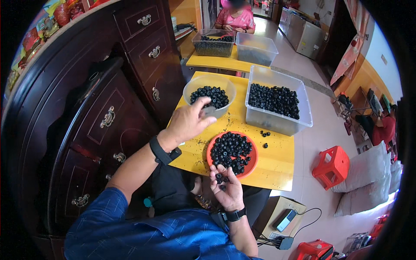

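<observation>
My left hand is over the near rim of a round translucent bowl of small black ring-like pieces. Its thumb and forefinger are apart, and a dark blurred spot shows between them, too smeared to name. Palm up at the table's near edge, my right hand curls its fingers round several of the same black pieces. Just beyond it sits a shallow red-orange plate heaped with more of these pieces, each showing a hole where it faces up.
On the yellow table, a large clear bin of black pieces stands right, near a few loose pieces. Dark drawers border the left. Beyond, a person in pink sits behind two more bins. A red stool stands right.
</observation>
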### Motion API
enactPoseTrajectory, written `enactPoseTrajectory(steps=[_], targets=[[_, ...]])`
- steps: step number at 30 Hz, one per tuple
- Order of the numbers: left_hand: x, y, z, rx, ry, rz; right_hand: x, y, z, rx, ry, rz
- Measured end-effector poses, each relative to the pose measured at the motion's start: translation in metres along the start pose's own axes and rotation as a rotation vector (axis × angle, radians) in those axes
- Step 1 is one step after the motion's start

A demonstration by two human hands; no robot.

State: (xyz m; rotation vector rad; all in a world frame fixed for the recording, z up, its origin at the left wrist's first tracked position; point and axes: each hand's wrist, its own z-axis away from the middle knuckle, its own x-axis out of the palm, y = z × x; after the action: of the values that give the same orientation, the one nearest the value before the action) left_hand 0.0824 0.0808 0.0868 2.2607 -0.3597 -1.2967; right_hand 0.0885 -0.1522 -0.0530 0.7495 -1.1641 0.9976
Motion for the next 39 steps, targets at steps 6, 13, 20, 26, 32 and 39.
enactPoseTrajectory(steps=[6,13,20,26,32,39], targets=[[0.022,0.020,0.057,0.028,-0.345,0.167,0.003,-0.005,-0.004,-0.020,-0.064,-0.085],[0.058,0.037,0.127,0.089,-0.422,-0.007,0.001,0.002,-0.008,-0.070,0.036,0.011],[0.063,0.031,0.134,0.181,-0.304,-0.082,-0.002,0.006,-0.009,-0.048,-0.002,-0.043],[0.062,0.027,0.135,0.185,-0.361,-0.080,-0.001,0.008,-0.008,-0.048,0.091,-0.077],[0.059,0.027,0.137,0.223,-0.374,-0.070,0.001,0.010,-0.008,-0.038,0.114,-0.092],[0.056,0.029,0.131,0.119,-0.292,-0.044,-0.004,0.006,-0.015,-0.018,0.073,-0.093]])
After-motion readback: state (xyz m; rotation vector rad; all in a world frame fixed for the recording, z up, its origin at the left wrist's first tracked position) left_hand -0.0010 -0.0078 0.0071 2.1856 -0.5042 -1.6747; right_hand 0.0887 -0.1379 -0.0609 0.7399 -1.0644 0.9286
